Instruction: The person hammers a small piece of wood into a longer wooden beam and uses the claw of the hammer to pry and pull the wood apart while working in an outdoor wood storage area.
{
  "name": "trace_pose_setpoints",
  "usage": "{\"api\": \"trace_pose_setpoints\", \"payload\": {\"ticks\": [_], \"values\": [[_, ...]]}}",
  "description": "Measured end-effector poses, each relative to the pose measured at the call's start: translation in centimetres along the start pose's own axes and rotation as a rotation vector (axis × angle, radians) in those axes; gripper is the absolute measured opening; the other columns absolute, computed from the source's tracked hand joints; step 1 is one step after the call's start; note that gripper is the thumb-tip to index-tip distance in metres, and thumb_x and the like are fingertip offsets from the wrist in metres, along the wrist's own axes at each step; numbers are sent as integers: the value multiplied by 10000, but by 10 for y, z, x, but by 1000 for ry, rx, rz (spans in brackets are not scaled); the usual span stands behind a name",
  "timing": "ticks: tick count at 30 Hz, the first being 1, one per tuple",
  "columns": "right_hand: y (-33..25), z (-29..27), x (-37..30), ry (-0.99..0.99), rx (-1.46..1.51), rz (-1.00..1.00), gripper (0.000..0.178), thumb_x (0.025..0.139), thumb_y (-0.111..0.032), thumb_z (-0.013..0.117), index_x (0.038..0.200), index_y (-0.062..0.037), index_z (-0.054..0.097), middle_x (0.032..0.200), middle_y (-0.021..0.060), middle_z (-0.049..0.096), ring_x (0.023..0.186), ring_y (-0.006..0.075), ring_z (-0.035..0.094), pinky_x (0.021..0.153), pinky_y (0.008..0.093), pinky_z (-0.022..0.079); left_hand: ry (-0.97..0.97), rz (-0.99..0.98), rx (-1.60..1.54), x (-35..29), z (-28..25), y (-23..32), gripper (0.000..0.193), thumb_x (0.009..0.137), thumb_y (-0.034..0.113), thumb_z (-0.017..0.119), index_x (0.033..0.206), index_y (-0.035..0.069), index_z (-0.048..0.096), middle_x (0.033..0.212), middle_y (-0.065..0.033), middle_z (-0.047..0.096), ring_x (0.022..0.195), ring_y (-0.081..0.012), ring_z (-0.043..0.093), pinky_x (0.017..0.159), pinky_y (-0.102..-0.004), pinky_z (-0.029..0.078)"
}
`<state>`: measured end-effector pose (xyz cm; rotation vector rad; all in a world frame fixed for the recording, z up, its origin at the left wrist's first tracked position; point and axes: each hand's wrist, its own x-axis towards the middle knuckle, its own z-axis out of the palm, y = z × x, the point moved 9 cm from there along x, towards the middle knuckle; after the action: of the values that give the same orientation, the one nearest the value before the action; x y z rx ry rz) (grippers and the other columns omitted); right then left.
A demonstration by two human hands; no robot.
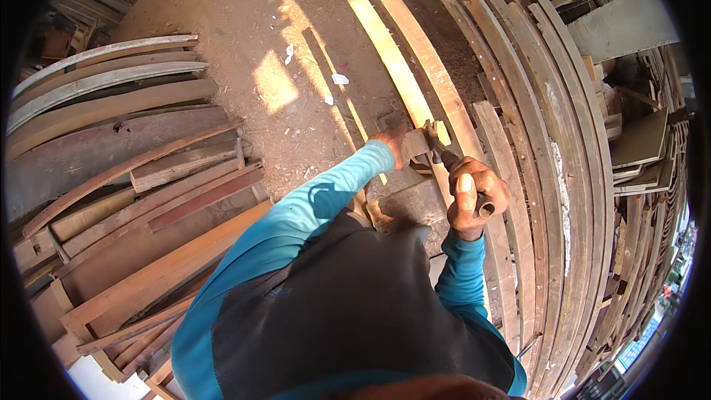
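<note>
My right hand [476, 196] is wrapped around the tubular metal handle of a claw hammer [443, 150], the handle's hollow end pointing back toward me. The hammer's head rests at or just above the end of a sunlit pale plank [385, 48]. Beside it my left hand [391, 146] is closed on a short wooden block [416, 144], its fingers partly hidden. A second long plank [429, 67] runs close along the right side of the pale one. Below the hands sits a thick, worn timber block [409, 205].
Stacked boards [111, 133] fill the left side, several ends jutting toward me. Long curved-looking beams [548, 141] run along the right, with more timber and flat panels [641, 139] beyond. The dirt floor [222, 67] holds shavings and white scraps [340, 79].
</note>
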<state>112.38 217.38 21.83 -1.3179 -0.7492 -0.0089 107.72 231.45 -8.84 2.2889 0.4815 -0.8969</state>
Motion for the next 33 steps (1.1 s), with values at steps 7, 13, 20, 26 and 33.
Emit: {"api": "trace_pose_setpoints", "payload": {"ticks": [7,13,20,26,33], "values": [[-24,-36,-19,182,100,-96,170,858,-11,552,707,-9,473,604,114,545,502,191,488,495,339,425,84,117,0,13,2,9,960,683,473,831,1383,-23,399,1298,-279,590,1217,-403,581,1025,-423,495],[-73,-50,-68,129,-38,-8,271,876,-42,584,664,-42,416,553,74,473,462,198,436,433,339,338,-139,249,-955,-34,25,6,913,913,773,424,1364,-15,515,1245,-149,640,1124,-246,632,943,-370,525],[-126,-58,-163,178,-25,-25,283,781,-5,603,581,-74,414,524,66,404,453,237,472,448,357,373,-438,222,-1195,-26,136,-3,662,962,610,526,1303,44,559,1127,-93,652,976,-214,646,830,-354,539],[-167,-81,-261,91,-119,139,267,834,-69,612,628,-52,443,536,88,390,467,285,449,488,416,371,-203,480,-913,-110,174,81,534,963,458,567,1224,-8,591,1092,-109,658,967,-199,649,836,-349,521],[-200,-120,-415,203,-504,550,245,871,-221,661,759,-32,554,618,173,579,593,381,608,560,468,443,-157,642,105,-178,317,236,883,727,629,786,1248,-40,542,1154,-249,641,1069,-364,633,939,-436,494]]}}
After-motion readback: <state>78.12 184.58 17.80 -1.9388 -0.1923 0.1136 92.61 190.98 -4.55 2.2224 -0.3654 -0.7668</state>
